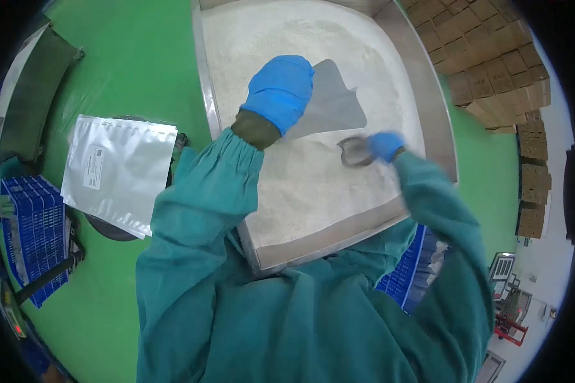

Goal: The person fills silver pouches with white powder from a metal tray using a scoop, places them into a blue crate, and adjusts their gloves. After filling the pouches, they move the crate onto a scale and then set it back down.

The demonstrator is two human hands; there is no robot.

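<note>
My left hand [278,89], in a blue glove, is closed on a grey bag [332,102] spread out over white powder [306,191]. Its fingers are mostly hidden behind the back of the hand. Lower and to the right, my right hand [386,147], also gloved in blue and smeared by motion, grips a metal scoop [356,152]. The scoop is low over the powder, just below the bag's lower right corner. A large metal bin [453,150] holds the powder, its near edge close to my body.
Silver foil bags [121,166] with a white label lie on a round dark stool [108,228] at left. Blue crates [35,230] stand farther left, another blue crate [402,268] beside the bin's near right corner. Cardboard boxes [492,76] are stacked at upper right.
</note>
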